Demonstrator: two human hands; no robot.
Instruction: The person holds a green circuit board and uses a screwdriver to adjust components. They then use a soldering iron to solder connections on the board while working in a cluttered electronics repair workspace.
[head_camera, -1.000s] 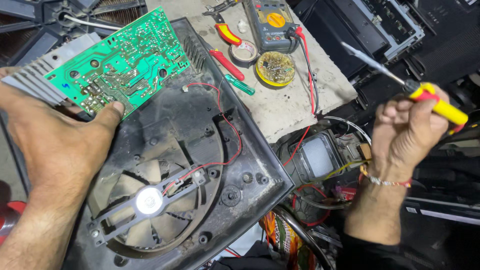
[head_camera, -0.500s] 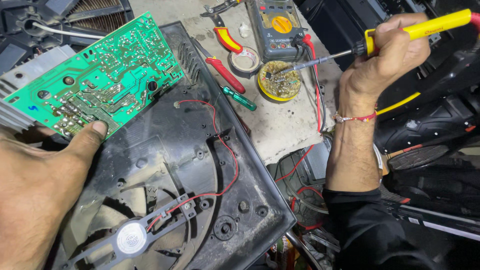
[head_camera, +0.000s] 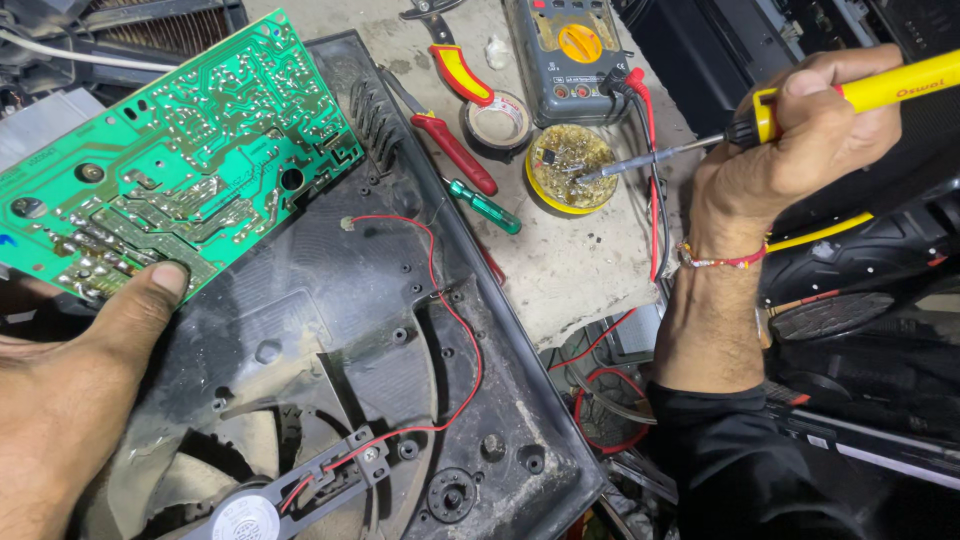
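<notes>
My left hand grips the lower edge of a green circuit board, solder side up, thumb on its corner, holding it tilted over a black plastic appliance base. My right hand holds a yellow-handled soldering iron; its metal tip dips into a round yellow tin of flux on the bench. A thin red wire runs across the base down to a cooling fan at the bottom.
On the grey bench lie red-handled pliers, a red screwdriver, a small green screwdriver, a roll of tape and a grey multimeter with a red lead. Dark equipment crowds the right side.
My right hand rose from the lower right to the bench and brought the iron's tip into the flux tin. The view shifted; my left hand kept its grip on the board.
</notes>
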